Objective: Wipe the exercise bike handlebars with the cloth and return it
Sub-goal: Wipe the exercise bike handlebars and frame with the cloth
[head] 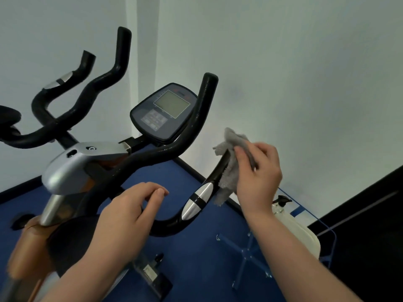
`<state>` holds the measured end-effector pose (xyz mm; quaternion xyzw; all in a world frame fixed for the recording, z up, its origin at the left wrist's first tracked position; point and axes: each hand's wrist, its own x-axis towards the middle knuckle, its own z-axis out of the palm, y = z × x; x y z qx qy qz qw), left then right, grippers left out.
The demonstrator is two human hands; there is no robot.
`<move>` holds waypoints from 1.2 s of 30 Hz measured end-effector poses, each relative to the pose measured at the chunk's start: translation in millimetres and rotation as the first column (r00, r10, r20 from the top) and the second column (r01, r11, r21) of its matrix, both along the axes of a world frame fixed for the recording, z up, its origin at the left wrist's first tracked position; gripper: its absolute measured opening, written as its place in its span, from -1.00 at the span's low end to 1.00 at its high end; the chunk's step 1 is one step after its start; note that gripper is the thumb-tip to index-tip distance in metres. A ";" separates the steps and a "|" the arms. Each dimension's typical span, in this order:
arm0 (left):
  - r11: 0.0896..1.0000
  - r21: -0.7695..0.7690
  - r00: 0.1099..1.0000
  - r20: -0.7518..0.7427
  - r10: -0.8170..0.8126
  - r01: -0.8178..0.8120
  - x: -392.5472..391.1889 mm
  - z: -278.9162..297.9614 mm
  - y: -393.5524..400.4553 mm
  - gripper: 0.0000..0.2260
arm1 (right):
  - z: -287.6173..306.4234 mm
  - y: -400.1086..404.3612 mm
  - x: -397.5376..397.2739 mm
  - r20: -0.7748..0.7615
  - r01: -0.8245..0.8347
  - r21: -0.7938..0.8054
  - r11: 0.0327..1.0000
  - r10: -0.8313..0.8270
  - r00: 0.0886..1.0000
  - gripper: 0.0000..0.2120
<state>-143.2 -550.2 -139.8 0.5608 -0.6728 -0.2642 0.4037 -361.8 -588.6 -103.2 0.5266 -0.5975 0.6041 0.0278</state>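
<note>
Two hands busy: right hand point(258, 171) pinches grey cloth point(229, 168) round right handlebar point(218, 168) end, mid-wipe; left hand point(128, 212), fingers loosely curled, steadies near bar; next prob. wipe down toward silver sensor point(199, 198).

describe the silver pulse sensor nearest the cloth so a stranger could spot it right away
Start at the bike's console and follow the black handlebar on its right side, down through the bend by the left hand and up the short near grip. The pulse sensor is the silver oval plate with a black band, just below the grey cloth that the right hand presses against it.
</note>
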 end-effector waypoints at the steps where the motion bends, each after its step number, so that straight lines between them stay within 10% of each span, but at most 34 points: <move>1: 1.000 -0.002 1.000 0.000 0.002 -0.002 0.4 -0.6 -0.4 -0.76 | -10.7 7.4 8.4 0.169 0.045 0.019 0.999 -0.047 0.984 -0.92; 4: 1.000 0.000 1.000 0.000 -0.001 0.001 0.5 -1.7 -1.5 -0.76 | -40.0 26.1 37.6 0.548 0.030 0.081 0.996 -0.070 0.833 -0.93; 8: 1.000 -0.007 1.000 0.003 -0.001 0.002 0.1 -3.6 -2.8 -0.76 | -67.2 55.9 77.3 0.585 0.027 0.102 0.994 -0.082 0.807 -0.83; 13: 0.999 -0.034 0.997 -0.075 -0.031 0.029 0.8 -4.3 -1.5 -0.75 | -48.4 58.8 61.3 0.168 -0.055 0.100 0.993 0.038 0.985 -0.70; 19: 0.996 -0.083 0.974 -0.227 0.020 -0.039 6.7 -0.1 6.3 -0.78 | -24.7 52.5 43.0 -0.237 -0.079 0.242 0.967 0.138 0.962 -0.79; 32: 0.899 -0.271 0.934 -0.004 0.357 -0.345 53.6 -28.5 31.4 -0.84 | -27.8 64.7 34.2 -0.752 -0.295 0.500 0.815 0.577 0.318 -0.64; 36: 0.881 -0.221 0.908 -0.073 0.412 -0.417 53.5 -35.0 33.2 -0.84 | -41.3 58.2 41.1 -0.838 -0.299 0.366 0.881 0.452 0.305 -0.66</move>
